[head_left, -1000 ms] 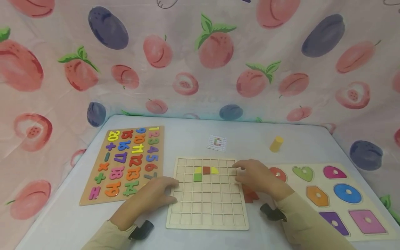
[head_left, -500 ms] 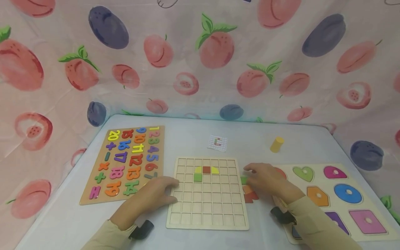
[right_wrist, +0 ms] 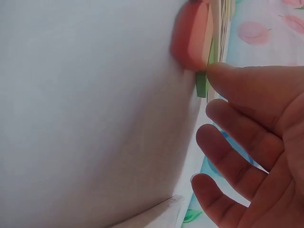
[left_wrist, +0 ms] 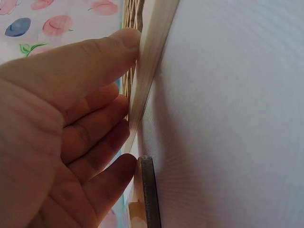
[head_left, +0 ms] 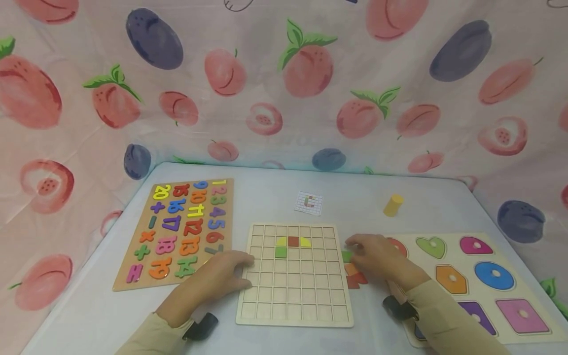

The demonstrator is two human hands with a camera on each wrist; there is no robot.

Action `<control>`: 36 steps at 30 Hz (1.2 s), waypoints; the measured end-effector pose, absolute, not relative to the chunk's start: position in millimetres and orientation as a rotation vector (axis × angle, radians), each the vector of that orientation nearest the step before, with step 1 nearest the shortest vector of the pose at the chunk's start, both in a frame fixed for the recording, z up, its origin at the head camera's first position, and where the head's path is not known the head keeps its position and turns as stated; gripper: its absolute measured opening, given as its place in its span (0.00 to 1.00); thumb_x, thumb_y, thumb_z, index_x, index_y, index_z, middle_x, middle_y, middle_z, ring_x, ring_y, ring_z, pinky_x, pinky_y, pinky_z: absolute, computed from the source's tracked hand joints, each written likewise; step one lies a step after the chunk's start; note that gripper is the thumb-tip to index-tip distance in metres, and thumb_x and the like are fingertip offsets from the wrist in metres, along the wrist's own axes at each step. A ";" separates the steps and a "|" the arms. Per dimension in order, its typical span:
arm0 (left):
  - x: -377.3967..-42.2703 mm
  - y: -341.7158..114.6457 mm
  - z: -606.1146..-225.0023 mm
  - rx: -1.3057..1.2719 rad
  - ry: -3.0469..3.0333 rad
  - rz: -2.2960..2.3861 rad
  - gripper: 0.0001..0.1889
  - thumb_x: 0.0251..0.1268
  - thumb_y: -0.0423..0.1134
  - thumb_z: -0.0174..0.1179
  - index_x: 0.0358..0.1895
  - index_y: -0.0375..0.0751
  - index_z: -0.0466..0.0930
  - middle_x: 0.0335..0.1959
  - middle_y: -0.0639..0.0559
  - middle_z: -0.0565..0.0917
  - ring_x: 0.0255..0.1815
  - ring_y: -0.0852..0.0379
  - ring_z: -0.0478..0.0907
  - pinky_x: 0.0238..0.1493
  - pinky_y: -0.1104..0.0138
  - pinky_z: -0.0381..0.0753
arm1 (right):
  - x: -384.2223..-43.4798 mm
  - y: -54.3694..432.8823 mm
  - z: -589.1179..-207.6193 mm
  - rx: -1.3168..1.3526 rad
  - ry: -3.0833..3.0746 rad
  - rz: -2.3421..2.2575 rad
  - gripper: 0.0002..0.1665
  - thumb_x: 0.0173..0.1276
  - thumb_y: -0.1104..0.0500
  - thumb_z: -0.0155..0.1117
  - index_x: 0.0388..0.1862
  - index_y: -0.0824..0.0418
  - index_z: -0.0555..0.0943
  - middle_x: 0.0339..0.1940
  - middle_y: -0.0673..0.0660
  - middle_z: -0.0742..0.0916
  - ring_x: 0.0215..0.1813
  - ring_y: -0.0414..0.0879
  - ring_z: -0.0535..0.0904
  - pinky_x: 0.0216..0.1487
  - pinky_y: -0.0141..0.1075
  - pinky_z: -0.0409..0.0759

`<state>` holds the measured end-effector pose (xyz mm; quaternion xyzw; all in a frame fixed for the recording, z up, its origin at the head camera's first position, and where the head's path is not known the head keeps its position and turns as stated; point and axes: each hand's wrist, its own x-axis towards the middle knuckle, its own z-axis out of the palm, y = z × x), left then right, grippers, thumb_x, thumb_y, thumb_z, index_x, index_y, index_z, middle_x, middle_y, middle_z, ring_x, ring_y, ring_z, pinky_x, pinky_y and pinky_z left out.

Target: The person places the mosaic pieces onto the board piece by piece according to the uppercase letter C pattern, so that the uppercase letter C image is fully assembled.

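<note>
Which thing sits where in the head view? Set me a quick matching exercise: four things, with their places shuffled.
Things:
1. red square tile
2. pattern card
3. yellow cylinder
4. left hand

Places:
A. beyond the knobbed shape puzzle
B. at the left edge of the grid board
C. between two yellow tiles
D. just beyond the grid board

Pairs: 1-C, 2-D, 3-A, 4-B
</note>
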<state>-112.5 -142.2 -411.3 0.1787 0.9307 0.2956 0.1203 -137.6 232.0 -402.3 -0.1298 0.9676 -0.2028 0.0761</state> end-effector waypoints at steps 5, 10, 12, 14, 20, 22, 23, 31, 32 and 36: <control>-112.2 -142.4 -411.1 0.525 2.720 0.862 0.23 0.53 0.37 0.76 0.54 0.41 0.84 0.55 0.49 0.84 0.63 0.45 0.76 0.66 0.51 0.74 | -139.8 231.7 -403.3 -0.358 2.892 -0.620 0.21 0.60 0.64 0.63 0.54 0.62 0.83 0.50 0.56 0.87 0.53 0.55 0.82 0.55 0.54 0.81; -111.4 -142.1 -410.1 0.513 2.724 0.859 0.23 0.53 0.37 0.76 0.54 0.42 0.84 0.55 0.49 0.84 0.64 0.45 0.76 0.66 0.51 0.73 | -140.2 231.4 -403.7 -0.344 2.885 -0.625 0.19 0.62 0.64 0.63 0.53 0.63 0.83 0.50 0.57 0.87 0.53 0.57 0.82 0.56 0.55 0.81; -111.1 -142.0 -409.9 0.507 2.724 0.858 0.23 0.53 0.37 0.76 0.54 0.42 0.84 0.55 0.49 0.84 0.64 0.45 0.75 0.67 0.51 0.73 | -139.9 231.3 -403.4 -0.342 2.884 -0.621 0.18 0.63 0.63 0.63 0.53 0.63 0.83 0.50 0.57 0.87 0.53 0.57 0.82 0.56 0.55 0.81; -111.0 -141.9 -409.9 0.502 2.724 0.856 0.23 0.53 0.37 0.76 0.54 0.42 0.84 0.55 0.50 0.84 0.64 0.45 0.75 0.67 0.51 0.73 | -139.1 231.2 -402.7 -0.343 2.882 -0.618 0.17 0.65 0.63 0.63 0.53 0.63 0.83 0.50 0.58 0.87 0.53 0.57 0.82 0.56 0.55 0.81; -111.1 -141.5 -409.7 0.503 2.721 0.846 0.23 0.54 0.37 0.76 0.55 0.42 0.84 0.56 0.50 0.84 0.64 0.45 0.75 0.67 0.51 0.73 | -138.1 233.0 -403.3 -0.355 2.881 -0.602 0.17 0.64 0.62 0.64 0.52 0.62 0.83 0.50 0.57 0.87 0.53 0.56 0.82 0.57 0.54 0.80; -111.3 -141.5 -409.6 0.514 2.724 0.847 0.23 0.54 0.37 0.76 0.55 0.42 0.84 0.56 0.50 0.84 0.64 0.45 0.75 0.67 0.51 0.73 | -138.8 234.1 -404.1 -0.363 2.886 -0.598 0.17 0.63 0.63 0.64 0.52 0.62 0.84 0.49 0.56 0.87 0.54 0.56 0.82 0.57 0.54 0.80; -111.4 -141.5 -409.5 0.518 2.726 0.848 0.23 0.54 0.37 0.76 0.55 0.42 0.84 0.56 0.50 0.84 0.64 0.45 0.75 0.67 0.51 0.73 | -139.3 234.6 -404.6 -0.370 2.889 -0.597 0.18 0.63 0.63 0.63 0.52 0.62 0.84 0.49 0.56 0.87 0.54 0.56 0.82 0.58 0.54 0.79; -111.3 -141.7 -410.0 0.533 2.727 0.851 0.23 0.53 0.37 0.76 0.54 0.41 0.84 0.55 0.49 0.84 0.64 0.45 0.76 0.66 0.50 0.73 | -141.0 235.0 -406.3 -0.385 2.876 -0.623 0.17 0.62 0.65 0.62 0.50 0.62 0.84 0.46 0.55 0.87 0.50 0.54 0.81 0.56 0.54 0.80; -111.2 -141.7 -410.0 0.534 2.726 0.852 0.23 0.53 0.37 0.76 0.54 0.41 0.84 0.55 0.49 0.84 0.64 0.45 0.76 0.66 0.50 0.73 | -141.1 234.8 -406.5 -0.383 2.875 -0.628 0.16 0.62 0.65 0.62 0.50 0.62 0.84 0.46 0.55 0.87 0.50 0.54 0.81 0.57 0.54 0.80; -111.4 -141.6 -410.2 0.537 2.723 0.856 0.23 0.53 0.37 0.76 0.54 0.41 0.84 0.55 0.49 0.84 0.64 0.45 0.76 0.66 0.50 0.73 | -141.1 234.6 -406.0 -0.388 2.878 -0.643 0.16 0.63 0.65 0.62 0.50 0.64 0.83 0.46 0.56 0.87 0.50 0.54 0.81 0.57 0.54 0.80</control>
